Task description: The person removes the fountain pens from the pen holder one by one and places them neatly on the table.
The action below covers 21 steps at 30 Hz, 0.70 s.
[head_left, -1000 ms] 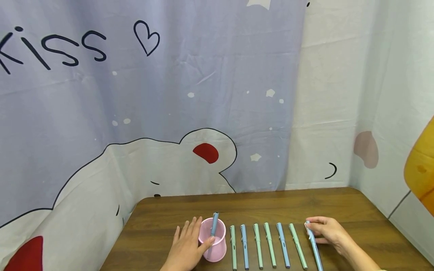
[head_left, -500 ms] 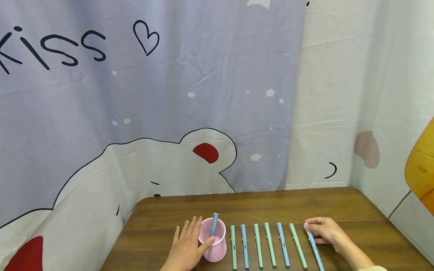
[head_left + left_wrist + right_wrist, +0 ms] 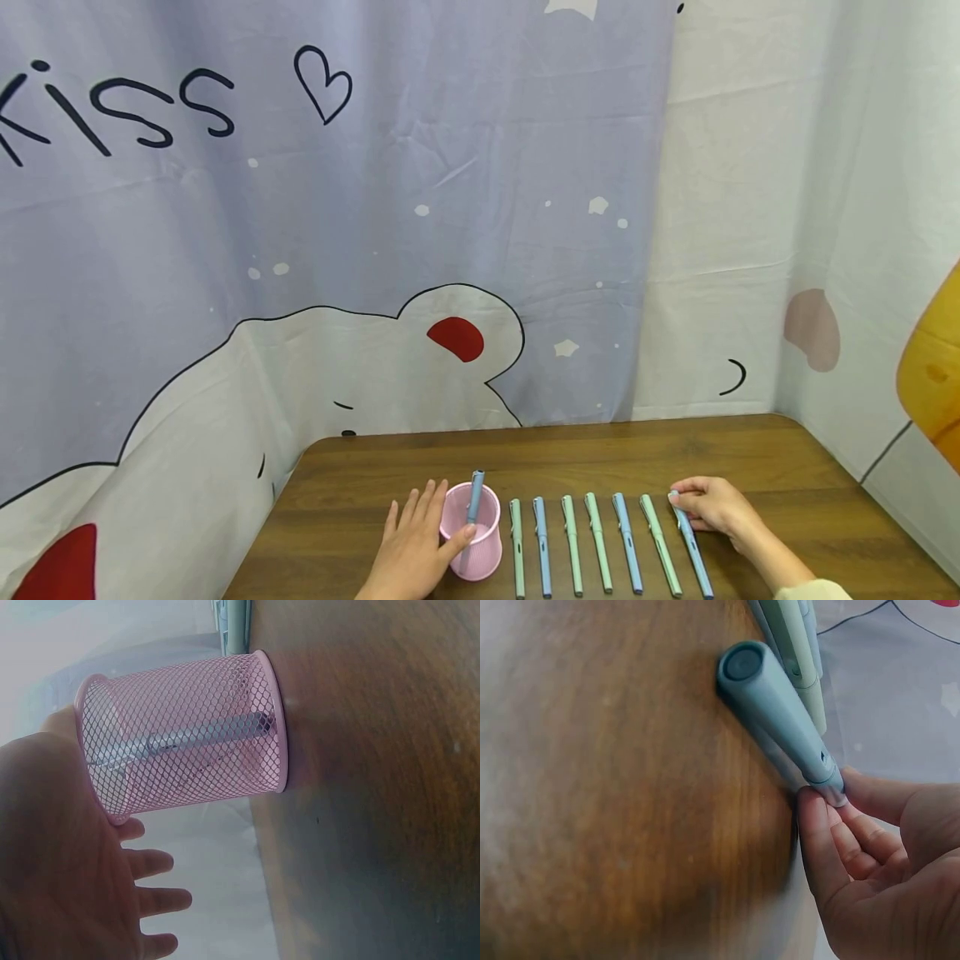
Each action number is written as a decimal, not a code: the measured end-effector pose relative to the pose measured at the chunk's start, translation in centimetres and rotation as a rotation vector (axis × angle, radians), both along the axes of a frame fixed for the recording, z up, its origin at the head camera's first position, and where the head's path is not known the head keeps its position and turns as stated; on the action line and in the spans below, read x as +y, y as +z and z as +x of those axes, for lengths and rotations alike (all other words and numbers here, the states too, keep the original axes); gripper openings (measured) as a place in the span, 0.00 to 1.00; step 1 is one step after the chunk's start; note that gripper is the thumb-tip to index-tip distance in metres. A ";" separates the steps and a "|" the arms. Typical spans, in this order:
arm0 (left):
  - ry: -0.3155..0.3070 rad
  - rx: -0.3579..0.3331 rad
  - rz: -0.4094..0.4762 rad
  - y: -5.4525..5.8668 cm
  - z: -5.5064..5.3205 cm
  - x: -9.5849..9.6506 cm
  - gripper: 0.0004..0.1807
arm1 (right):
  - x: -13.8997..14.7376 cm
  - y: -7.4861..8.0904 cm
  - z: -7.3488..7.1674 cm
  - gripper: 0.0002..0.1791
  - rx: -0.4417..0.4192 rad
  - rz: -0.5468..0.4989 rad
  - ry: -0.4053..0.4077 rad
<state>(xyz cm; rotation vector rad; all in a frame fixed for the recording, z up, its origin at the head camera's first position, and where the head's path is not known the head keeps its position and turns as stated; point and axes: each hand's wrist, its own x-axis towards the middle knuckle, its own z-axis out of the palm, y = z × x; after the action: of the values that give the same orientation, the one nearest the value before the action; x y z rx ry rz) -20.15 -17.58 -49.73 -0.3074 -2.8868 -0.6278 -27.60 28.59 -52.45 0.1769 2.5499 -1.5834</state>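
Observation:
My right hand (image 3: pixel 720 510) pinches the cap end of a blue pen (image 3: pixel 694 552) at the right end of a row of pens. In the right wrist view, thumb and fingertips hold this blue pen (image 3: pixel 780 712) by its far end, close to the tabletop. My left hand (image 3: pixel 411 546) rests against a pink mesh pen holder (image 3: pixel 480 562), its fingers straight along the left side and the thumb at the near rim. Inside the upright holder leans another blue pen (image 3: pixel 476 497), also visible through the mesh in the left wrist view.
Left of the held pen lie several pens side by side, among them a green pen (image 3: pixel 660 546), a blue pen (image 3: pixel 627 542) and a green pen (image 3: pixel 517 550) nearest the holder. The wooden table (image 3: pixel 555 450) meets a printed curtain (image 3: pixel 555 250) behind.
My right hand has shifted slightly left with the blue pen, bringing it closer to the neighbouring green pen. The left hand and the pen holder have stayed put.

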 end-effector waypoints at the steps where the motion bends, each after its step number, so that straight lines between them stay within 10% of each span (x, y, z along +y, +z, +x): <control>1: -0.001 0.002 -0.002 0.0 0.0 0.0 0.48 | 0.0 0.0 0.0 0.22 0.003 0.004 0.001; 21: 0.007 -0.004 -0.008 -0.2 -0.3 0.0 0.47 | -0.7 -0.1 -0.4 0.16 0.026 0.068 -0.002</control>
<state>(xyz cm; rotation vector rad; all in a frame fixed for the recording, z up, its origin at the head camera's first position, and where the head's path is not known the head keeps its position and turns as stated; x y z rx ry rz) -20.43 -17.62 -49.94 -0.2968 -2.8935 -0.6163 -28.03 27.92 -52.57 0.1673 2.6264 -1.5105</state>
